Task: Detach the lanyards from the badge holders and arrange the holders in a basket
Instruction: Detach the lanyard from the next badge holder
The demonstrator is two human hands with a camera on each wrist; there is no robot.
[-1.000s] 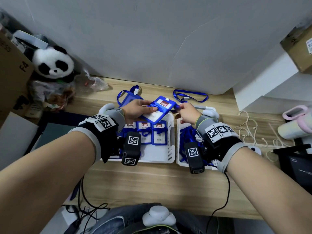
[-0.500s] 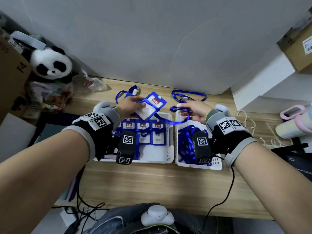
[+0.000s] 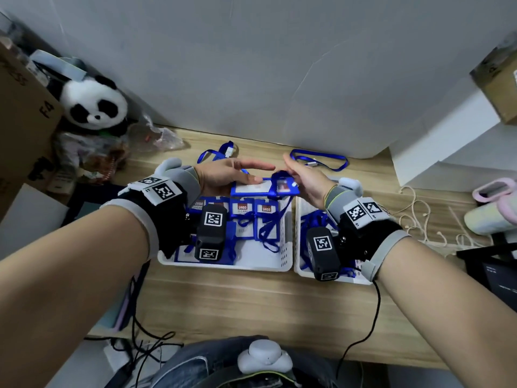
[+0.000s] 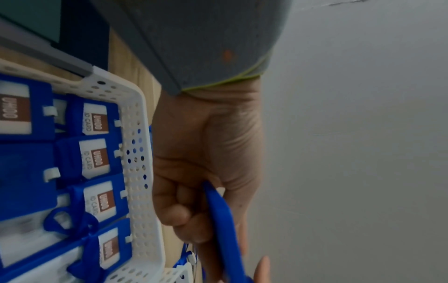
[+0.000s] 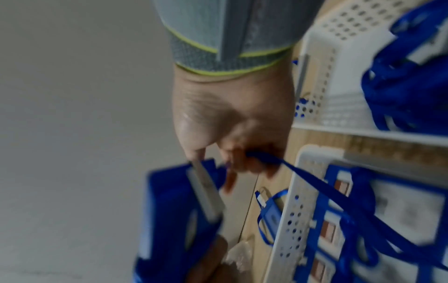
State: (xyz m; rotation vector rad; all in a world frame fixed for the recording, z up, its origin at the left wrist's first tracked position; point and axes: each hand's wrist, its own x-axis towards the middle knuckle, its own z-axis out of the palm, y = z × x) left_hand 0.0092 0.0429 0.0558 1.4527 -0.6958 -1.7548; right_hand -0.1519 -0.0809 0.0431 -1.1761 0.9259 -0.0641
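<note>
Left hand (image 3: 223,175) grips one end of a blue badge holder (image 3: 257,189), held level above the far rim of the left white basket (image 3: 223,266). Right hand (image 3: 305,180) pinches its blue lanyard (image 3: 272,225), which trails down into that basket.

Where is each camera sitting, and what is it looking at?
Head: on the head, looking down at the desk; both forearms, left hand and right hand show.
Left wrist: along the left hand gripping the badge holder.
Right wrist: along the right hand pinching the lanyard.
Shared: every view shows the left basket.
</note>
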